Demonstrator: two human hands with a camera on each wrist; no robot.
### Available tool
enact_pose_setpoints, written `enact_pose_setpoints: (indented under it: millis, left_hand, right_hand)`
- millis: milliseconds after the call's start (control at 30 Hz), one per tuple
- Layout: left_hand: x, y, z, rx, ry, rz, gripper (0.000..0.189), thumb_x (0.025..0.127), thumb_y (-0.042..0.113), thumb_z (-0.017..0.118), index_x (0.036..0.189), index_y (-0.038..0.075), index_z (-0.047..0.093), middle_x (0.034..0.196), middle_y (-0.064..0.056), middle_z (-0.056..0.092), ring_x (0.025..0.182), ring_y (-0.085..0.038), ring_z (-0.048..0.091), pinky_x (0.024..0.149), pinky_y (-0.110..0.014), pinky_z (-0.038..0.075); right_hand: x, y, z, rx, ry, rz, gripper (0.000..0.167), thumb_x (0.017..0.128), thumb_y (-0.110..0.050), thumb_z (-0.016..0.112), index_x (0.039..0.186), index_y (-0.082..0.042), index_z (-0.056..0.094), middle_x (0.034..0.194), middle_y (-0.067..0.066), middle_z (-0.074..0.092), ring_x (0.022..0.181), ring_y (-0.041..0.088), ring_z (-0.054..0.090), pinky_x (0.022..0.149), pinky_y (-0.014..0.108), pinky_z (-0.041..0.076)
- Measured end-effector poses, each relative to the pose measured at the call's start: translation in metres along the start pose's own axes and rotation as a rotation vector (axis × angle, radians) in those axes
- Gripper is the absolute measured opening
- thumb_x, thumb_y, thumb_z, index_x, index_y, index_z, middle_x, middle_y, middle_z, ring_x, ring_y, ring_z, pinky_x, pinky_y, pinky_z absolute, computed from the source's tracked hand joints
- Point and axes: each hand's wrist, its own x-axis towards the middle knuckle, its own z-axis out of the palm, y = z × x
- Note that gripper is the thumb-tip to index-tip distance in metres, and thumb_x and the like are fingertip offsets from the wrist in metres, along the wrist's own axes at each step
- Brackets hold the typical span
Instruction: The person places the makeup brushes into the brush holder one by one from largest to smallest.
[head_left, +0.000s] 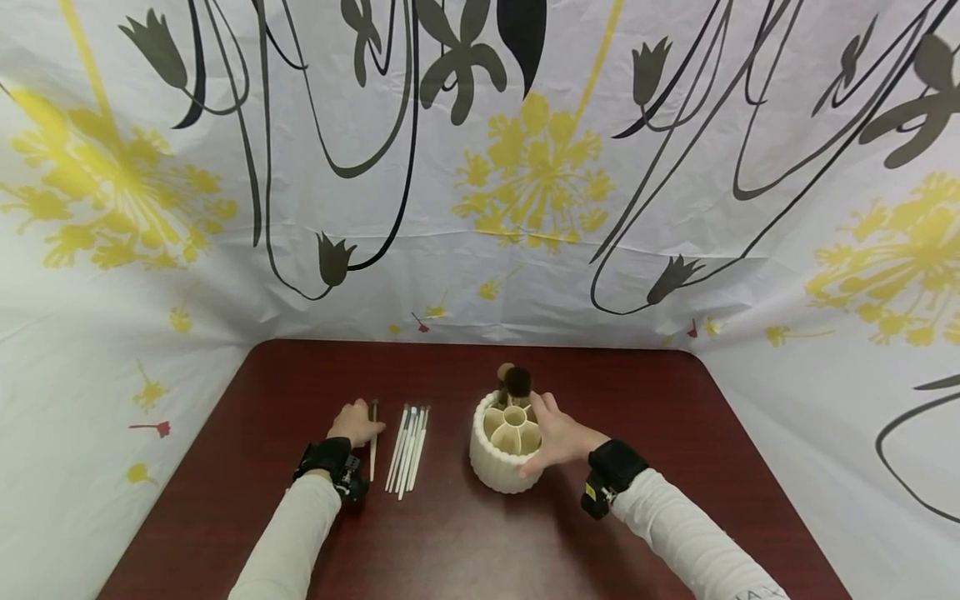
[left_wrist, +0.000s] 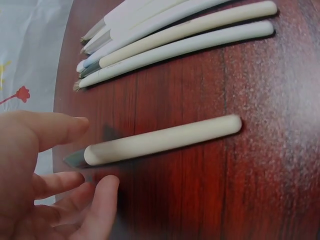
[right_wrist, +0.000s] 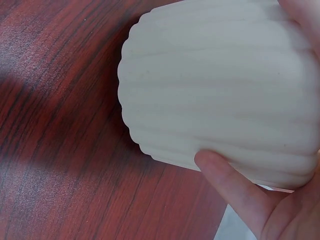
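Note:
My left hand is over a single makeup brush with a pale handle and dark ferrule. In the left wrist view its fingers are spread on both sides of the brush's ferrule end, with gaps visible; the bristles are partly hidden. A cream, ribbed brush holder with petal-shaped compartments stands upright on the table. My right hand grips that holder from the right, thumb in front and fingers behind at the rim. Dark-headed brushes stand in the holder's rear compartments.
Several slim, pale-handled brushes lie side by side between the single brush and the holder. The dark red wooden table ends at a patterned white cloth at the back.

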Motion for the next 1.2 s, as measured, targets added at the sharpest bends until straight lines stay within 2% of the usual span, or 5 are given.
enact_pose_setpoints:
  millis: [167,400,700,1000,1200]
  left_hand:
    - [0.0011,0.0001,0.0027,-0.013,0.008,-0.011,0.050,0.083,0.018,0.060,0.117,-0.013,0.041,0.107,-0.033,0.047,0.064,-0.022,0.058,0.054,-0.030,0.047]
    - [0.0015,0.0032,0.0046,-0.001,0.022,-0.028,0.038,0.082,0.013,0.058,0.107,-0.012,0.044,0.087,-0.024,0.054,0.057,-0.021,0.056,0.049,-0.029,0.044]
    - [0.0066,-0.0023,0.0091,-0.012,0.007,-0.014,0.045,0.082,0.009,0.058,0.116,-0.013,0.039,0.084,-0.022,0.057,0.055,-0.019,0.057,0.049,-0.029,0.046]
    - [0.0075,-0.0008,0.0095,-0.030,0.017,0.000,0.036,0.081,0.008,0.059,0.108,-0.009,0.044,0.079,-0.018,0.057,0.056,-0.019,0.058,0.050,-0.029,0.048]
    - [0.0042,0.0073,0.0043,-0.057,0.019,0.010,0.032,0.081,0.006,0.059,0.104,-0.009,0.043,0.074,-0.016,0.055,0.057,-0.020,0.059,0.051,-0.030,0.050]
  right_hand:
    - [0.0004,0.0000,-0.0003,-0.008,-0.004,-0.012,0.131,0.049,-0.049,0.083,0.142,0.001,0.006,0.116,0.014,0.030,0.102,0.026,0.045,0.081,0.034,0.043]
    - [-0.0004,-0.0019,-0.0026,-0.003,-0.006,-0.023,0.130,0.050,-0.049,0.084,0.142,0.001,0.007,0.115,0.015,0.030,0.103,0.026,0.045,0.082,0.035,0.043]
    - [-0.0004,-0.0029,-0.0025,0.001,-0.009,-0.020,0.130,0.050,-0.048,0.084,0.141,0.003,0.006,0.115,0.016,0.030,0.103,0.027,0.044,0.082,0.036,0.043]
    - [0.0003,-0.0002,-0.0029,-0.010,-0.007,-0.008,0.131,0.049,-0.049,0.083,0.142,0.002,0.006,0.118,0.015,0.030,0.106,0.027,0.044,0.084,0.036,0.043]
    - [0.0001,0.0009,-0.0025,-0.012,-0.012,-0.002,0.132,0.049,-0.051,0.083,0.142,0.001,0.006,0.120,0.015,0.029,0.108,0.027,0.043,0.084,0.035,0.043]
